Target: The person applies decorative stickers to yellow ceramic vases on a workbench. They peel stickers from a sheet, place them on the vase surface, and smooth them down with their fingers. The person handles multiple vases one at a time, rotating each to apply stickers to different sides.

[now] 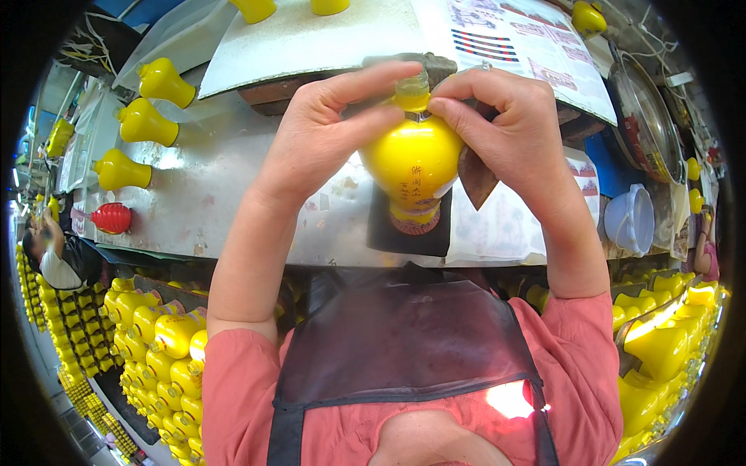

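Observation:
A glossy yellow bottle with dark lettering and a patterned foot stands upright on a black pad in front of me. Its clear neck rises between my hands. A thin dark-and-pale strip lies around the base of the neck. My left hand is open, thumb and fingers apart on the neck's left side. On the other side my right hand pinches thumb and forefinger together at the strip's end. Below it hangs a brown pointed flat piece; whether that hand holds it is hidden.
Printed sheets with curved strips lie behind on a raised board. Yellow bottles and a red ribbed one lie at left, a pale blue bucket stands at right. Many bottles flank me; another person sits far left.

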A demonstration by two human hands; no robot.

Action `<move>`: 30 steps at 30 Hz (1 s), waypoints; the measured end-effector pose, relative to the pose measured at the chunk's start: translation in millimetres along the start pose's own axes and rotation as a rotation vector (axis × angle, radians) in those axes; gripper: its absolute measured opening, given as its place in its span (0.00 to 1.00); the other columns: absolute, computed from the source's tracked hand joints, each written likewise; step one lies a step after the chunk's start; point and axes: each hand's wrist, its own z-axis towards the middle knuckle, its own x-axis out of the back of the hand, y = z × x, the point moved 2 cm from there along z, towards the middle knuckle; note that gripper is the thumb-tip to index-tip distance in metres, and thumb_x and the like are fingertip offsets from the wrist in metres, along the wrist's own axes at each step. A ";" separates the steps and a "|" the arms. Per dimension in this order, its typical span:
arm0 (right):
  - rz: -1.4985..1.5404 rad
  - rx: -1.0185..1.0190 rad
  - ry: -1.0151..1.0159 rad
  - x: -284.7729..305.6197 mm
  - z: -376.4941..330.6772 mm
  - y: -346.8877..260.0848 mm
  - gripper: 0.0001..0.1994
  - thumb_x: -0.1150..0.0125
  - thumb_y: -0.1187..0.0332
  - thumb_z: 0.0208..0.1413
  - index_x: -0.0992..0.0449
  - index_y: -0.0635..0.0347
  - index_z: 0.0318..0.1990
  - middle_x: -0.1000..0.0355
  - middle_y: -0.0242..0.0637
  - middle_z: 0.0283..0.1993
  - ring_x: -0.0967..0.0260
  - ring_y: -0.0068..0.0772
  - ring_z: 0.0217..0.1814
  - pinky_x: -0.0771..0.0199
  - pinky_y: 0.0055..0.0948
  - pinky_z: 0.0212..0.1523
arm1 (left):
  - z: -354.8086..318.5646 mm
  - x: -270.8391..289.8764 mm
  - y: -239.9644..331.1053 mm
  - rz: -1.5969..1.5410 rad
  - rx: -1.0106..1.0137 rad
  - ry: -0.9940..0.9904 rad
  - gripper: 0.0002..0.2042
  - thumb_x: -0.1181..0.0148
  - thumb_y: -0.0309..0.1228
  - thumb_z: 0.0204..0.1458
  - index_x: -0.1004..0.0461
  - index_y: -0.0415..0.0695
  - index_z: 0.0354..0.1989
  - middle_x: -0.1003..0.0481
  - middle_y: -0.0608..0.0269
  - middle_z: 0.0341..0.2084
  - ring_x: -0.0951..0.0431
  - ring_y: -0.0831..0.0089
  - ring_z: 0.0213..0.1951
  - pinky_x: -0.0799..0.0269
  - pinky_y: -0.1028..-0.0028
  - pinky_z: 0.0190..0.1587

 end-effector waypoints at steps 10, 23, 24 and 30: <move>0.202 -0.107 -0.023 -4.9 -3.7 9.0 0.06 0.31 0.72 0.60 0.17 0.65 0.41 0.20 0.31 0.31 0.24 0.15 0.30 0.26 0.17 0.31 | 0.4 -1.2 -1.4 -0.042 0.016 -0.006 0.20 0.35 0.23 0.59 0.20 0.44 0.61 0.18 0.69 0.52 0.24 0.80 0.54 0.29 0.74 0.61; 0.181 -0.310 -0.148 -3.3 6.5 6.7 0.09 0.29 0.68 0.58 0.19 0.61 0.42 0.25 0.24 0.24 0.31 0.09 0.24 0.36 0.14 0.24 | 3.6 -0.3 -0.8 -0.035 0.017 -0.011 0.21 0.35 0.24 0.59 0.21 0.42 0.62 0.18 0.67 0.51 0.24 0.80 0.53 0.29 0.73 0.61; 0.266 -0.336 -0.146 -3.6 6.4 9.3 0.09 0.29 0.68 0.59 0.19 0.61 0.43 0.24 0.25 0.26 0.29 0.10 0.26 0.33 0.15 0.27 | 3.7 0.3 -0.3 -0.047 0.027 -0.024 0.23 0.33 0.24 0.58 0.22 0.43 0.63 0.19 0.66 0.52 0.24 0.79 0.54 0.28 0.73 0.61; 0.399 -0.445 -0.210 -1.5 0.0 22.1 0.08 0.32 0.70 0.62 0.19 0.64 0.45 0.19 0.31 0.36 0.23 0.15 0.35 0.25 0.16 0.36 | 9.1 1.0 0.4 -0.110 0.091 -0.079 0.27 0.30 0.26 0.56 0.29 0.42 0.65 0.22 0.59 0.53 0.23 0.74 0.55 0.26 0.72 0.60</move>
